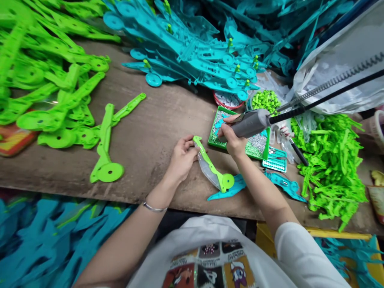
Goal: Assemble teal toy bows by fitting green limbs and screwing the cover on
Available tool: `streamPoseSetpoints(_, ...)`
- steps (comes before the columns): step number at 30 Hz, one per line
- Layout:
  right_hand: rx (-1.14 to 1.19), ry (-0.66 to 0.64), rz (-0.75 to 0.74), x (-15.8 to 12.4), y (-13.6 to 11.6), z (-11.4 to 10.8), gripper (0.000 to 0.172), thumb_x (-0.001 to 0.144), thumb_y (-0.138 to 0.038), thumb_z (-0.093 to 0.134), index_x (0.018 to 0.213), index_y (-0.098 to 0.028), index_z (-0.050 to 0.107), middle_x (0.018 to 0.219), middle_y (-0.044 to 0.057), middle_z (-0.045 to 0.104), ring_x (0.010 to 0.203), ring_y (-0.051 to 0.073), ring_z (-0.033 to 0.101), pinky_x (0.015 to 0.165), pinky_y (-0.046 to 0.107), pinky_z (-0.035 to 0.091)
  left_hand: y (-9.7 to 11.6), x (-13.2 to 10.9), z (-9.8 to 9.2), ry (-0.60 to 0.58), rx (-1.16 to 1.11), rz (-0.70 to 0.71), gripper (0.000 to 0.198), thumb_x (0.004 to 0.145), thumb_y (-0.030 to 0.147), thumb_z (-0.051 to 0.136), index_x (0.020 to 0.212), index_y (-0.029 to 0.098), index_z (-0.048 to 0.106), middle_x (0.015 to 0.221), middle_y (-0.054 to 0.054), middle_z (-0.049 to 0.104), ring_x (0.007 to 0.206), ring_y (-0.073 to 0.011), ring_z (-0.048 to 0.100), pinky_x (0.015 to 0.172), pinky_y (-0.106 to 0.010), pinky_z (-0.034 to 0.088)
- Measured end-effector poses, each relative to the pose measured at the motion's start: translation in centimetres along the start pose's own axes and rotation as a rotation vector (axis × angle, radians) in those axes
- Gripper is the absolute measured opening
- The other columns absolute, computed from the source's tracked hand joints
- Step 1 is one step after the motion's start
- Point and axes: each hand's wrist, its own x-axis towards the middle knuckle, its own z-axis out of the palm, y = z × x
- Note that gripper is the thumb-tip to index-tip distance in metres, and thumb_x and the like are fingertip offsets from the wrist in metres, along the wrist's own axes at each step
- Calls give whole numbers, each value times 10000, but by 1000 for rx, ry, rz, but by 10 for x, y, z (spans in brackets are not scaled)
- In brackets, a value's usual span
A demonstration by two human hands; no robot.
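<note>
My left hand [183, 157] is closed on the upper end of a lime-green plastic part [211, 163], which has a round disc at its lower end. A clear plastic piece [207, 168] lies along its left side. In my right hand [232, 139] is a grey power screwdriver [250, 123], its cable and a coiled spring running up to the right. That hand is over a green tray [258, 153] of small silver screws; its fingertips and the tool's tip are partly hidden. A blue plastic part [232, 189] lies beneath the green one, near the table edge.
Lime-green parts [60, 104] are heaped at the left, and blue assemblies [192, 48] along the back. Small green pieces [333, 168] pile up at the right. A blue tray [275, 161] sits beside the screw tray. A white bag [339, 68] hangs over the back right.
</note>
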Motion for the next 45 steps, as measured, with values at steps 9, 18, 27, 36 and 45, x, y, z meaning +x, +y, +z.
streamPoseSetpoints(9,-18,-25,-46,4,-20,5,339,864,-552,713,972,-241,634,601,-67,567,505,118,586,542,295,516,8,13,3,-53,50,-57,444,700,314,852,1042,146,623,926,-50,761,716,-173,738,671,-276,594)
streamPoseSetpoints(18,70,-115,-66,2,-19,51,381,899,-590,672,1048,-244,617,635,-63,538,528,114,558,590,303,532,8,11,3,-121,-3,-40,530,614,406,922,1000,152,663,855,-39,765,721,-200,735,630,-284,589)
streamPoseSetpoints(27,39,-130,-22,2,-12,56,419,876,-617,676,1040,-241,591,633,-63,551,546,120,565,604,307,542,7,11,2,-118,-8,-27,529,626,427,925,1002,158,668,880,-53,769,793,-229,749,644,-299,600)
streamPoseSetpoints(36,40,-374,52,14,-12,53,393,788,-567,760,747,-222,577,636,-31,581,599,124,590,623,307,572,1,13,3,-95,-7,24,471,624,401,932,917,165,647,786,-37,735,737,-214,729,584,-275,565)
streamPoseSetpoints(45,48,-342,30,18,-27,33,463,791,-655,740,958,-241,618,615,-60,564,551,122,585,580,298,545,2,11,4,-88,6,18,476,645,384,907,985,154,665,814,-29,742,681,-173,711,601,-253,550)
